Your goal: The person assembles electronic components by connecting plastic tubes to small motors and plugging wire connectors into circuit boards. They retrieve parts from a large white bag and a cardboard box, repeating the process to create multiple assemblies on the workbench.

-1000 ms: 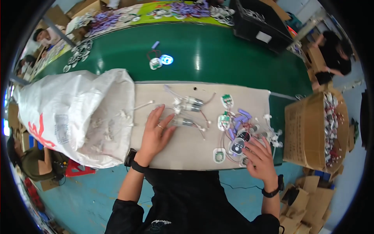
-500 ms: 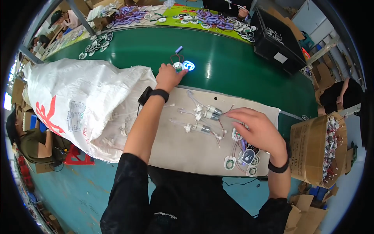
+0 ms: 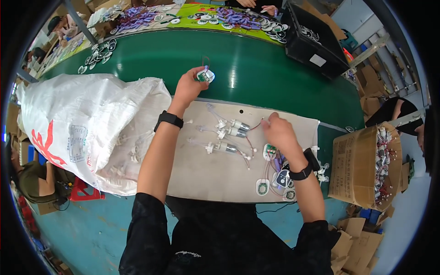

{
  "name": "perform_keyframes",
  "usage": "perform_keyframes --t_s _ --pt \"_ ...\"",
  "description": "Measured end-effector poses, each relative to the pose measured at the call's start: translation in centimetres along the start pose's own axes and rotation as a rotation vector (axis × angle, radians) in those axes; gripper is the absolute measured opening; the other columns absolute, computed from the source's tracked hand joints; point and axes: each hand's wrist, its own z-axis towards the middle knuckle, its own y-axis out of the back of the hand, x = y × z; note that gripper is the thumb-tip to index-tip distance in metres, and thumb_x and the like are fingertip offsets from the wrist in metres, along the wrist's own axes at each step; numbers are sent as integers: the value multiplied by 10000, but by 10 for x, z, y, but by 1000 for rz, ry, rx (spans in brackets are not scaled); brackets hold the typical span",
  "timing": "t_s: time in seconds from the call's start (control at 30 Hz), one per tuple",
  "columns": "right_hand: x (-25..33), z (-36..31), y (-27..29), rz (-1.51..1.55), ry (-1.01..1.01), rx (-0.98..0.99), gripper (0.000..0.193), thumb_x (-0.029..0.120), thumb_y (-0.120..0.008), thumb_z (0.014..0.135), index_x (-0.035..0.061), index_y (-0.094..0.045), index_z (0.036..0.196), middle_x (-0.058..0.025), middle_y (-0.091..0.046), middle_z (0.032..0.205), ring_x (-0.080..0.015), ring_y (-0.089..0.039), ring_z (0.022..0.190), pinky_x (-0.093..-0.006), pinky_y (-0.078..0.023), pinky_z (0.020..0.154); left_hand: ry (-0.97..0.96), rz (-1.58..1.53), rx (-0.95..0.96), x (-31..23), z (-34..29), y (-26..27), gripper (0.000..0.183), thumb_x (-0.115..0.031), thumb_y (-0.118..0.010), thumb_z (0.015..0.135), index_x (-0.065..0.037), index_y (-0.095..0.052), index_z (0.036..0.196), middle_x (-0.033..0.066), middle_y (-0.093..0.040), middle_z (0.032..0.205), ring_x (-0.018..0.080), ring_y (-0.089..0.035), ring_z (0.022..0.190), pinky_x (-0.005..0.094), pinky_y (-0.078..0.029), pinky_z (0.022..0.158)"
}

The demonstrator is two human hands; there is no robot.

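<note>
Your left hand [image 3: 189, 87] has reached out and now pinches a small round part [image 3: 205, 75] over the green belt [image 3: 256, 68], while your right hand [image 3: 277, 133], fingers curled together, pinches a thin wire [image 3: 256, 124] by the little motors [image 3: 231, 133].

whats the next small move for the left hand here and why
Probably release the small white part and draw back to the mat. The left hand is stretched out over the green belt, pinching the part just above it, while the right hand sits among the little motors on the mat.
</note>
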Motion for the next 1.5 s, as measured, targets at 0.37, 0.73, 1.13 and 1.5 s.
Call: perform_keyframes --t_s 0.37,0.73,1.13,1.5 --pt "37 46 -43 648 96 -269 358 15 -665 919 -30 -546 1253 -111 -687 919 -208 -715 844 -332 -565 728 -83 -157 -34 13 11 -10 488 34 -591 960 -15 -512 1439 96 -672 1170 151 -670 1006 271 -598 798" --pt "38 140 56 1053 204 -204 224 66 -600 1002 -20 -677 1194 -18 -661 844 -72 -571 727 -219 -462 683 -272 -123 -284 -3 24 -38 323 -41 -609 991 -47 -637 1313 16 -654 880 59 -593 783 236 -500 705" --pt "62 181 -18 792 254 -164 140 61 -725 913 -18 -722 1029 5 -691 911 -57 -598 791 -214 -466 719 -90 -197 -170 13 37 -23 231 9 -505 987 -1 -710 1093 62 -706 992 134 -686 849 263 -567 796" --pt "89 179 -20 811 208 -193 130 93 -747 887 14 -749 991 -88 -733 887 -134 -660 766 -260 -510 711 -33 -321 -105 15 39 -20 292 -186 -540 1059 47 -703 1126 116 -705 1133 177 -682 1010 311 -599 864"
